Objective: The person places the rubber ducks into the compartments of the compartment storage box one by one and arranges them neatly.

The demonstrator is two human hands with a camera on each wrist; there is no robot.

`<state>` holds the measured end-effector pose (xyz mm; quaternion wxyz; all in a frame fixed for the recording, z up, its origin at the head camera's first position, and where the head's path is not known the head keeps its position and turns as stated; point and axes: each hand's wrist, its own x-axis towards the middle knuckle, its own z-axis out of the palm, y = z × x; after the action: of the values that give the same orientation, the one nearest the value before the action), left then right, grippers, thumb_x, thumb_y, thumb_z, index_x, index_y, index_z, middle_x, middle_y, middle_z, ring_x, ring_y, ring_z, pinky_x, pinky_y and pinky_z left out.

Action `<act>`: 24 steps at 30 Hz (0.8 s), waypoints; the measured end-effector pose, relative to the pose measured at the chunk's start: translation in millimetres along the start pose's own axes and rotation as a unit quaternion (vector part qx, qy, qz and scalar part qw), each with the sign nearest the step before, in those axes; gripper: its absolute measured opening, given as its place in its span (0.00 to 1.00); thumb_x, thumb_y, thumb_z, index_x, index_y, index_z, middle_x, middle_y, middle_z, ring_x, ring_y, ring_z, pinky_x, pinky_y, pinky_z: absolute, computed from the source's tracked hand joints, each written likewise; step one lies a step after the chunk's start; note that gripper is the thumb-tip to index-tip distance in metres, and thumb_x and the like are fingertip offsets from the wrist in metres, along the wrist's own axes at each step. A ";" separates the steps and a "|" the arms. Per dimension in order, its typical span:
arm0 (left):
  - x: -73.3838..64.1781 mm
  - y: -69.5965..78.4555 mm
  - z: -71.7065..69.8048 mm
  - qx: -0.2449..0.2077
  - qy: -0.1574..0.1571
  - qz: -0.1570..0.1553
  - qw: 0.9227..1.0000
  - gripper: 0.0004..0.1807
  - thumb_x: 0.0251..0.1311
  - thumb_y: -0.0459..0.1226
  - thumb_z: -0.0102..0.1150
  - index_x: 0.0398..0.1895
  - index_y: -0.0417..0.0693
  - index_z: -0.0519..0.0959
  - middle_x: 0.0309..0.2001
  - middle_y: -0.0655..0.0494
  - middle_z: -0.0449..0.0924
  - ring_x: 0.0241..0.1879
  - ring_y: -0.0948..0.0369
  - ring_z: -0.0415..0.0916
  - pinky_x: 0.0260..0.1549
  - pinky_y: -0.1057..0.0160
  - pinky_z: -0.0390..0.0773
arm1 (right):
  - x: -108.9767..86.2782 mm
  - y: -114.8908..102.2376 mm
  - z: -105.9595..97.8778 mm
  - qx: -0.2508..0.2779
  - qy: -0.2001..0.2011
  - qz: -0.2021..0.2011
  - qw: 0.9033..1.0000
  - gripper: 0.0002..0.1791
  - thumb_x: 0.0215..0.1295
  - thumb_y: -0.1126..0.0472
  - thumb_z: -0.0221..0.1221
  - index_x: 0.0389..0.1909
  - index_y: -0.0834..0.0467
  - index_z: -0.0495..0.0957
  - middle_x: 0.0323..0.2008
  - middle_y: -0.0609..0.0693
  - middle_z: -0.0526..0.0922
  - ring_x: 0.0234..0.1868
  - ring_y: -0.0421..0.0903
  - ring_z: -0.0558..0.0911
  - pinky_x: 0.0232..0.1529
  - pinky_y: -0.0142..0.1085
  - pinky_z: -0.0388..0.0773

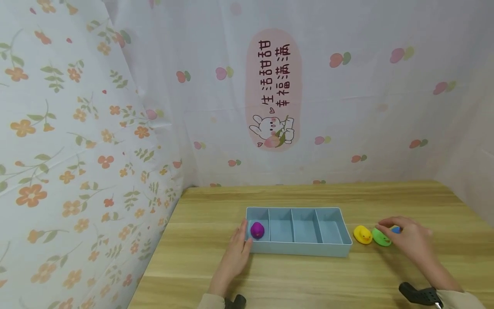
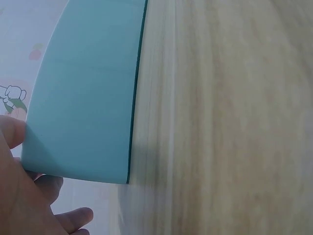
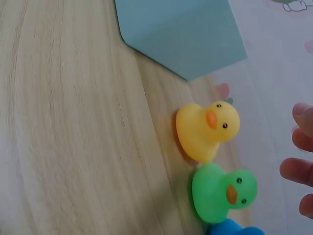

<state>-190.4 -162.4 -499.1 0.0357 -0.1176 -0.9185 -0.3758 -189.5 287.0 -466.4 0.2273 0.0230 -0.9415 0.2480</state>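
A light-blue divided box [image 1: 301, 249] lies lengthwise on the table, a purple rubber duck [image 1: 257, 230] in its leftmost compartment. My left hand [image 1: 234, 252] holds the box's left end at the near corner; in the left wrist view its thumb [image 2: 12, 131] is at the rim and its fingers are by the end wall. To the right of the box sit a yellow duck [image 3: 205, 132], a green duck [image 3: 220, 193] and a blue toy [image 3: 232, 227], partly out of frame. My right hand [image 1: 411, 238] hovers over the green duck, fingers parted and holding nothing in the right wrist view.
The other three compartments of the box stand to the right of the purple duck. A wood-grain table [image 1: 301, 283] carries everything. White patterned cloth [image 1: 216, 128] hangs behind the table and along its left side.
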 end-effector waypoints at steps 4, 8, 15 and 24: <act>-0.2 -1.5 0.9 0.000 0.000 0.002 1.000 0.31 0.73 0.41 0.39 0.76 0.44 0.48 0.74 0.46 0.51 0.72 0.38 0.48 0.67 0.37 0.53 | -1.5 9.6 -4.7 -0.004 0.001 0.005 1.000 0.12 0.57 0.51 0.66 0.31 0.57 0.86 0.38 0.62 0.85 0.41 0.65 0.78 0.34 0.44 0.59; 0.2 -3.2 1.5 0.001 0.001 0.001 1.000 0.31 0.74 0.42 0.38 0.76 0.45 0.47 0.75 0.46 0.50 0.72 0.39 0.48 0.67 0.38 0.53 | -3.7 17.0 -9.6 -0.010 -0.010 0.019 1.000 0.13 0.57 0.50 0.66 0.33 0.57 0.85 0.38 0.63 0.85 0.41 0.66 0.77 0.35 0.48 0.54; 0.6 -2.1 1.3 0.002 0.004 0.006 1.000 0.31 0.73 0.41 0.39 0.76 0.44 0.48 0.75 0.46 0.51 0.71 0.39 0.49 0.67 0.38 0.54 | -5.6 29.7 -15.3 -0.024 -0.015 0.038 0.999 0.18 0.57 0.47 0.65 0.37 0.58 0.85 0.42 0.65 0.83 0.39 0.64 0.77 0.30 0.47 0.50; -0.9 0.1 0.2 -0.003 0.000 0.007 1.000 0.31 0.74 0.42 0.38 0.76 0.44 0.48 0.75 0.45 0.50 0.71 0.38 0.49 0.67 0.38 0.54 | -7.0 44.9 -19.4 -0.038 -0.049 0.059 0.996 0.24 0.59 0.42 0.62 0.45 0.58 0.83 0.49 0.67 0.80 0.38 0.60 0.75 0.29 0.44 0.50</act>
<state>-189.5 -162.4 -499.3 0.0384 -0.1240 -0.9166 -0.3782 -182.1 335.1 -475.0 0.1666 -0.0290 -0.9600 0.2232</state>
